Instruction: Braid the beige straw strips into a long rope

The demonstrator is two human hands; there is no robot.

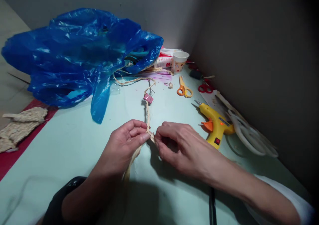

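A tan braided straw cord [147, 113] runs down the pale green table [74, 145] from the blue bag toward me. A pink binder clip [148, 98] is clamped on it farther up. My left hand [126, 143] pinches the cord's near end between thumb and fingers, and loose tan strands trail from under it toward me. My right hand [179, 145] is closed in a pinch on the same spot from the right. Both hands meet at the cord, resting low over the table.
A crumpled blue plastic bag [82, 55] fills the back left. A yellow glue gun [215, 125] lies right of my right hand. Orange scissors [184, 89], red scissors [205, 87], a paper cup [179, 61] and white loops [249, 133] lie by the wall. Woven tan pieces [20, 125] rest at the left edge.
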